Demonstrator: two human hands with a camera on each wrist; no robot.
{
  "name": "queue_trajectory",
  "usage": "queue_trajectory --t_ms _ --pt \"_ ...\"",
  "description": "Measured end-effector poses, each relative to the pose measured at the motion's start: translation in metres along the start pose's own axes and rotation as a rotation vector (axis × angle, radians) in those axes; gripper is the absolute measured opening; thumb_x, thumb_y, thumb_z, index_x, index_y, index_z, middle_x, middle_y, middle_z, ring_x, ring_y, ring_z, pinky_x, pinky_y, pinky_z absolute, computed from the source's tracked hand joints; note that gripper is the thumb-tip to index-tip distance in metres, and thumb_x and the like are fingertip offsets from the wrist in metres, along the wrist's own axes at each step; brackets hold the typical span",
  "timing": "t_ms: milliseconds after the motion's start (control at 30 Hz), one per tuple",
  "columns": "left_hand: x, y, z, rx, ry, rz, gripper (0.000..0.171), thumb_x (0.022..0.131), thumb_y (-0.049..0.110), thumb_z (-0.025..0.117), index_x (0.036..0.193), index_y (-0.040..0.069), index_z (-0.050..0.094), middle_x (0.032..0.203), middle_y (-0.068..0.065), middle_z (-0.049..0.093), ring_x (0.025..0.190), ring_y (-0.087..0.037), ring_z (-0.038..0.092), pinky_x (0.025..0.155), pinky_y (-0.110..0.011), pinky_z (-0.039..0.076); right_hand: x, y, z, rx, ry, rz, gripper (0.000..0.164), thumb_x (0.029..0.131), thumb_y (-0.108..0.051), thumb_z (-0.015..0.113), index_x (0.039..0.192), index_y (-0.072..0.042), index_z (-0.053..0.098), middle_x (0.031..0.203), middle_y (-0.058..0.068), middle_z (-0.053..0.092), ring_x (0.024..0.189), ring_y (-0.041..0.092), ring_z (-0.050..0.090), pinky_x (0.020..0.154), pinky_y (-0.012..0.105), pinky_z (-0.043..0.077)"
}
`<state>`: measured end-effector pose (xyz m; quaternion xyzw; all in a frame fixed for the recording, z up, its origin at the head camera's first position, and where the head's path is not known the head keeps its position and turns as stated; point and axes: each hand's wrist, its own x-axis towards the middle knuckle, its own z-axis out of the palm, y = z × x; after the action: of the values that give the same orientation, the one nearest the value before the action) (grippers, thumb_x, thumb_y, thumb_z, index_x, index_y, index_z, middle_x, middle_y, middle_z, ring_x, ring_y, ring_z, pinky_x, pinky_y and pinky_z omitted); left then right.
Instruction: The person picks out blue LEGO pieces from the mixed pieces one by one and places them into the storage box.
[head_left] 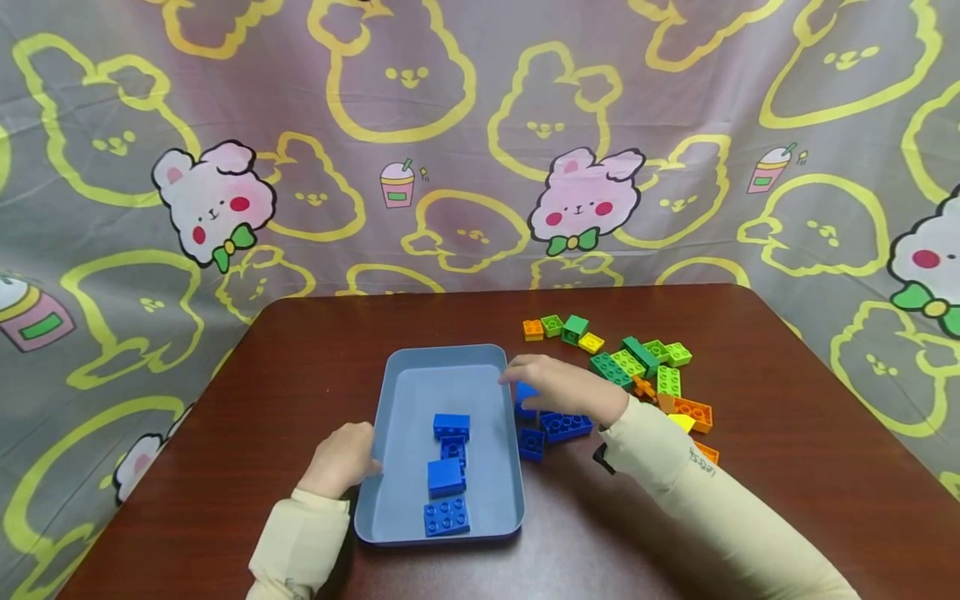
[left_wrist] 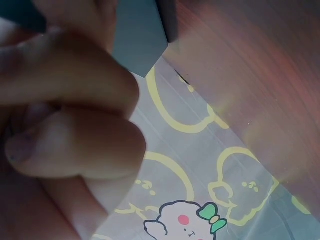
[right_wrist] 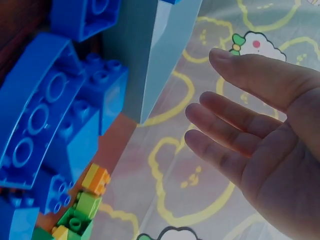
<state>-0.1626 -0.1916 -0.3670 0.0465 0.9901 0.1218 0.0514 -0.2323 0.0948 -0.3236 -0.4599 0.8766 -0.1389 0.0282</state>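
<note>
The fingers of the right hand are extended and spread, holding nothing, their tips near the right rim of the blue-grey tray. Those of the left hand are curled at the tray's left rim and grip it (the left wrist view is dim, mostly bent knuckles beside a corner of the tray). Four blue blocks lie inside the tray in a rough line running toward its near end, the nearest with six studs facing up. More loose blue blocks sit on the tabletop, just outside the tray's right wall, some of them partly hidden under the right hand in the head view. Farther right and back are scattered green blocks, orange blocks and yellow blocks. Pale sleeves cover both forearms, and a grey cloth printed with yellow-outlined animals hangs behind the tabletop.
</note>
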Motion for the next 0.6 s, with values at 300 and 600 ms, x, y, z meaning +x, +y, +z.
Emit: queue_trajectory --t_ms 300,600 --pt "0.000 0.000 -0.001 -0.001 -0.009 -0.002 0.018 0.068 0.004 0.071 0.066 0.002 0.054 0.056 -0.004 0.046 0.052 -0.017 0.045 0.046 -0.031 0.037 -0.016 0.013 -0.001 0.020 0.013 0.041 0.036 0.075 -0.001 0.069 0.110 0.000 0.060 0.105 0.013 0.057 0.095 0.026 0.056 0.076 0.033 0.047" --pt "0.001 0.000 0.000 -0.001 -0.014 -0.007 0.017 0.068 0.005 0.072 0.069 0.001 0.055 0.057 -0.005 0.047 0.053 -0.017 0.046 0.047 -0.032 0.038 -0.034 0.023 0.002 0.061 -0.004 0.080 0.035 0.074 0.000 0.069 0.108 0.004 0.059 0.104 0.015 0.056 0.094 0.028 0.056 0.075 0.034 0.048"
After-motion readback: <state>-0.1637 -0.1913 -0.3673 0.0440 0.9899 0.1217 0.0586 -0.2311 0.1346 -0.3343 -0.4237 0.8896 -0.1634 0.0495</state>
